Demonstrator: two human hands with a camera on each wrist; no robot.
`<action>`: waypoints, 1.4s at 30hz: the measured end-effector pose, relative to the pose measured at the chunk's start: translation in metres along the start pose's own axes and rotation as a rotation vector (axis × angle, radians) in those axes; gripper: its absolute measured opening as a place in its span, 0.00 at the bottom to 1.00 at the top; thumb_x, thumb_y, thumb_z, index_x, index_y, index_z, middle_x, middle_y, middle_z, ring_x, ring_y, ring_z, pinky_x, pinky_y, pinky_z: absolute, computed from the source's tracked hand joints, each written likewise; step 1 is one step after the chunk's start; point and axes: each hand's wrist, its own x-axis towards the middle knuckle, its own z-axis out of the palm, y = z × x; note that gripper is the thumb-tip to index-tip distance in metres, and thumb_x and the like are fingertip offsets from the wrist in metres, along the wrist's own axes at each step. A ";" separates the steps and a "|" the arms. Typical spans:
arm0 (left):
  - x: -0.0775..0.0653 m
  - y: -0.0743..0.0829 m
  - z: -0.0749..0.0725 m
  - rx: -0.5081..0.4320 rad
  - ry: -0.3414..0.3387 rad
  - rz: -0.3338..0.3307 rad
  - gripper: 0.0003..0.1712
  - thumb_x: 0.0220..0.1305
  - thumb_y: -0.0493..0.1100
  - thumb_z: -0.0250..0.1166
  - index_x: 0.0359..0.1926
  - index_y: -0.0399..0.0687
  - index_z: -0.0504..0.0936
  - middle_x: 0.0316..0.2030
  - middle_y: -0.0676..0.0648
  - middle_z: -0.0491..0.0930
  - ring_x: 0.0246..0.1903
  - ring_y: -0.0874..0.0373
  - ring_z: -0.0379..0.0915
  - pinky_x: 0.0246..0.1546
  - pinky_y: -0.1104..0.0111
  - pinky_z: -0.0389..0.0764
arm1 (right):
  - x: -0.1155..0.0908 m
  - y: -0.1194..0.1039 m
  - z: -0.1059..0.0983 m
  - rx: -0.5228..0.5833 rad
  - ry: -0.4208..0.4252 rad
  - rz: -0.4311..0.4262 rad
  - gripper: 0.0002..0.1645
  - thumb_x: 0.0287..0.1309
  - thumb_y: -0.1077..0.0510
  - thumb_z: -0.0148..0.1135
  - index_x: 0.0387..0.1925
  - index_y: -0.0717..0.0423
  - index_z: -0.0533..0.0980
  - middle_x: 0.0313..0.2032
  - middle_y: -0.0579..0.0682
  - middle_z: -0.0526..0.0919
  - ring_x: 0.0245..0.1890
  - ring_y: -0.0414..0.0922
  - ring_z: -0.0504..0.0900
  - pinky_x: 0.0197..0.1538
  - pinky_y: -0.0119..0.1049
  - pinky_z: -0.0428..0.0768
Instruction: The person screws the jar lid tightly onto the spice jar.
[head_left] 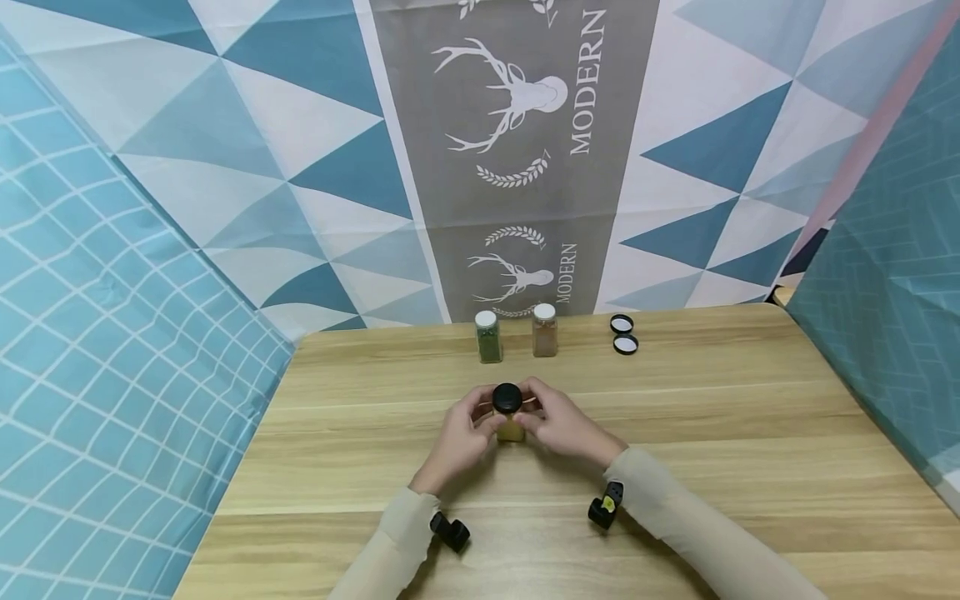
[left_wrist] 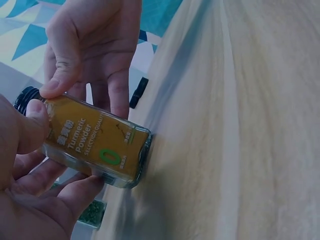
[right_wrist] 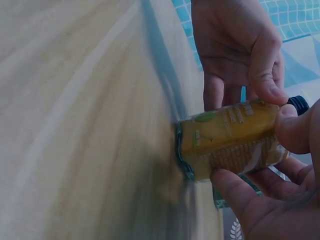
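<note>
A glass jar of turmeric powder [head_left: 511, 432] with a black lid [head_left: 507, 397] is between both hands over the middle of the table. Its label [left_wrist: 82, 132] reads "Turmeric Powder" in the left wrist view. My left hand [head_left: 462, 429] grips one side of the jar, thumb near the lid and fingers around the glass. From the opposite side my right hand [head_left: 561, 422] holds it the same way, its thumb [right_wrist: 295, 131] lying high on the jar in the right wrist view. The jar's base is right at the tabletop.
Behind the hands stand a jar of green herbs [head_left: 490, 343] and a jar of reddish-brown spice [head_left: 545, 337], both with white tops. Two black lids [head_left: 626, 344] lie to their right. The wooden table [head_left: 735, 400] meets patterned cloths at the back and sides.
</note>
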 end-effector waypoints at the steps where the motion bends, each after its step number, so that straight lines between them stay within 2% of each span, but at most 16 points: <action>1: 0.000 0.000 -0.001 0.003 0.005 0.000 0.23 0.69 0.30 0.65 0.63 0.37 0.76 0.60 0.37 0.80 0.63 0.39 0.75 0.71 0.51 0.74 | 0.002 0.000 0.000 -0.008 -0.006 -0.009 0.16 0.70 0.65 0.62 0.57 0.60 0.73 0.55 0.57 0.82 0.56 0.54 0.83 0.62 0.46 0.84; 7: 0.004 -0.007 -0.006 0.004 0.021 0.024 0.22 0.67 0.30 0.67 0.61 0.40 0.78 0.59 0.39 0.80 0.62 0.41 0.77 0.70 0.51 0.76 | 0.009 -0.001 -0.002 -0.012 -0.038 -0.026 0.17 0.70 0.64 0.62 0.58 0.61 0.72 0.56 0.59 0.81 0.56 0.56 0.84 0.60 0.43 0.86; 14: 0.004 -0.006 -0.009 0.028 0.040 0.025 0.23 0.64 0.29 0.68 0.59 0.43 0.80 0.58 0.41 0.82 0.61 0.40 0.78 0.69 0.49 0.77 | 0.011 0.000 0.001 0.017 -0.033 -0.026 0.17 0.71 0.64 0.62 0.58 0.62 0.73 0.55 0.60 0.81 0.56 0.55 0.84 0.60 0.41 0.86; 30: 0.009 -0.007 -0.015 0.041 0.055 0.015 0.24 0.64 0.28 0.67 0.60 0.43 0.80 0.57 0.41 0.82 0.60 0.41 0.78 0.68 0.50 0.78 | 0.019 -0.002 0.006 0.049 -0.005 0.000 0.18 0.71 0.65 0.61 0.60 0.61 0.72 0.57 0.59 0.80 0.58 0.55 0.83 0.62 0.44 0.84; 37: 0.012 -0.009 -0.019 0.031 0.066 0.045 0.22 0.64 0.27 0.66 0.59 0.40 0.80 0.54 0.39 0.83 0.59 0.42 0.78 0.68 0.48 0.77 | 0.025 0.000 0.010 0.051 -0.004 -0.001 0.19 0.70 0.65 0.61 0.60 0.62 0.72 0.58 0.59 0.80 0.58 0.55 0.83 0.62 0.42 0.85; 42: 0.011 -0.010 -0.021 0.019 0.079 0.021 0.22 0.65 0.28 0.66 0.59 0.41 0.80 0.54 0.39 0.83 0.59 0.42 0.78 0.69 0.47 0.76 | 0.029 0.002 0.013 0.049 0.002 0.004 0.19 0.70 0.65 0.62 0.60 0.63 0.72 0.58 0.60 0.80 0.59 0.55 0.83 0.62 0.41 0.84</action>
